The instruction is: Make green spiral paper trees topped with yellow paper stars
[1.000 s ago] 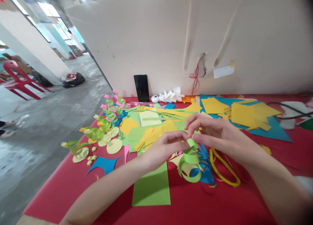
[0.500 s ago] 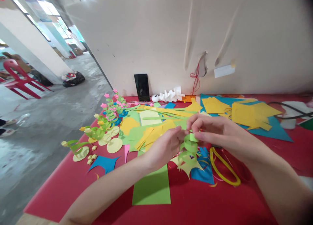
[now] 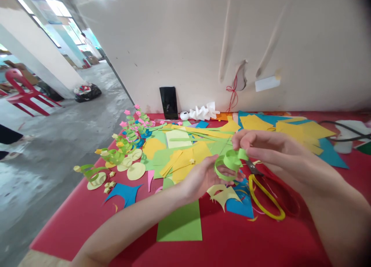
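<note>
- Between both hands' fingers, above the desk, hangs the green paper coil.
- Right hand arches over, fingers clamped on its end.
- Left hand cups beneath, fingers gripping its loop.

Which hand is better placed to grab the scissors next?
Right, probably. The right hand hovers just above the scissors, pinching only the top end of the green paper spiral; the left hand holds the coil from below, farther from them.
</note>
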Available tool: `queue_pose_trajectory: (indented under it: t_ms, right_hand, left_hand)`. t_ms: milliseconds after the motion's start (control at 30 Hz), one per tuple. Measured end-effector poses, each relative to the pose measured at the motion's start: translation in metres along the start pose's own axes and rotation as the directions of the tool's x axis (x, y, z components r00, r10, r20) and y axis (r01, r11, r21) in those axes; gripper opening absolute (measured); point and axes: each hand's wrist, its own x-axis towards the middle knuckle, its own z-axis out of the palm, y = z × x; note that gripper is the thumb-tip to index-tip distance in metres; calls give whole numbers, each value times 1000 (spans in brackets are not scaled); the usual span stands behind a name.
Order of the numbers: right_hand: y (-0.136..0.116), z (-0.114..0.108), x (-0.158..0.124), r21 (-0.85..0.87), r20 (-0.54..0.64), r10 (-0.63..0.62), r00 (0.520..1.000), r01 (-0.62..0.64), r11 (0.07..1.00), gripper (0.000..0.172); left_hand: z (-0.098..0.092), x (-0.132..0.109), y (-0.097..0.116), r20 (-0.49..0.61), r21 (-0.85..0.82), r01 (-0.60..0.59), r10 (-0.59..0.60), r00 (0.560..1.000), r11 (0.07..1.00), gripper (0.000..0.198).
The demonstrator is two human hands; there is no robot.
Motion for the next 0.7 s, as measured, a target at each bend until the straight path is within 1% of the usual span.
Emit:
queue_pose_trajectory:
  t_ms: [67, 133, 233, 333, 433, 533, 600, 633, 667, 700]
  right_hand:
    - [0, 0, 0, -49, -24, -47, 999, 46, 998, 7]
    - [0, 1, 3, -88, -44, -79, 996, 75, 993, 7]
    - [4, 0, 11, -158, -78, -114, 990, 101, 982, 10]
    - [11, -2, 20, -221, -124, -153, 980, 123, 967, 13]
    - [22, -2, 29, -309, -167, -184, 969, 125, 943, 16]
    - [34, -1, 37, -403, -202, -200, 959, 104, 909, 19]
    - [42, 1, 41, -459, -210, -198, 957, 82, 884, 19]
    - [46, 1, 44, -486, -208, -194, 959, 71, 871, 18]
    - [49, 1, 45, -513, -201, -189, 961, 61, 856, 18]
    - [52, 1, 47, -538, -191, -182, 965, 52, 842, 18]
  left_hand:
    - [-4, 5, -3, -19, 8, 0, 0, 1000, 1000, 30]
    - [-10, 10, -9, -67, 18, -16, 17, 998, 1000, 24]
    - [-17, 16, -26, -103, 54, 0, 5, 995, 999, 25]
    - [-16, 16, -44, -66, 133, 82, -74, 995, 988, 27]
    - [-4, 5, -53, -4, 243, 142, -146, 989, 959, 33]
    - [14, -15, -51, 92, 345, 124, -165, 982, 930, 32]
    - [23, -31, -48, 199, 402, 109, -203, 959, 909, 29]
    - [26, -38, -46, 298, 479, 34, -199, 934, 877, 30]
    - [28, -43, -46, 388, 536, -89, -151, 909, 840, 26]
    - [28, -47, -45, 473, 583, -224, -102, 875, 781, 23]
